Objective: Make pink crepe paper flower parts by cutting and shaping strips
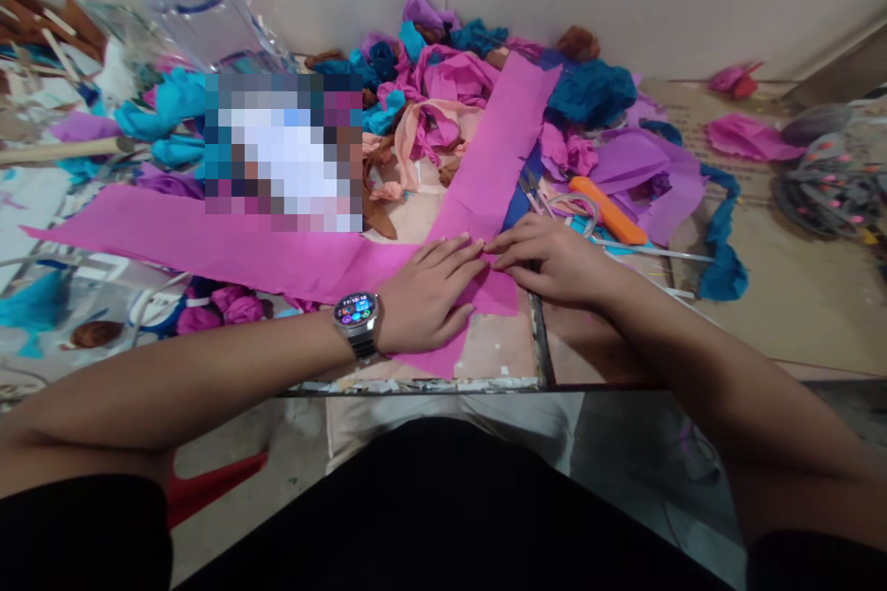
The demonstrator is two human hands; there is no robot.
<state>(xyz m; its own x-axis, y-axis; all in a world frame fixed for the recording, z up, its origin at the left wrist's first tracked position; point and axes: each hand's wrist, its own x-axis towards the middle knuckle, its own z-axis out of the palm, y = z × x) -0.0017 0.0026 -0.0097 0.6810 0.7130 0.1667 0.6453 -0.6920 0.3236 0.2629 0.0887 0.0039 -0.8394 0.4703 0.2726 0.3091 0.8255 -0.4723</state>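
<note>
Two bright pink strips of crepe paper meet at the table's front, one strip [228, 245] running left and the other strip [503, 134] running up and away. My left hand [433, 291], with a smartwatch on its wrist, lies flat and open on the paper near the crossing. Just right of it, my right hand [554, 259] rests its bent, slightly parted fingertips on the paper, almost touching the left fingertips. It shows no clear grip. Beyond my right hand are an orange-handled cutter [608, 211] and scissors [533, 194], partly covered.
Crumpled teal [589, 97], purple [641, 171] and pink crepe pieces crowd the table's back. A clear bottle [214, 18] stands at the back left, beside a blurred-out patch. A dark mesh bundle [824, 189] lies at right. A wooden stick [69, 150] points in from the left.
</note>
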